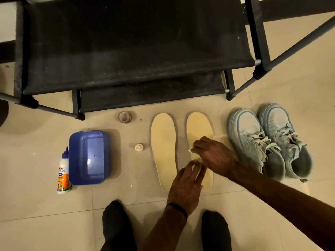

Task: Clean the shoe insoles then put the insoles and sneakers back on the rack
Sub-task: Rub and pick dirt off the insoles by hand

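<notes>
Floor layout, head view. Rack (126, 57) stands at the far side, 2 shelves visible, the lower one nearer. In front of it, left to right: bottle (63, 171), upright; tub (87, 156) just beside it; small cap (138, 147); 2 insoles (163, 142) side by side, apart; 2 sneakers (268, 140) touching, toes toward the rack. Tape roll (124, 116) lies between the rack and the cap. Left hand (184, 185) and right hand (215, 154) rest on the right insole (198, 127).
</notes>
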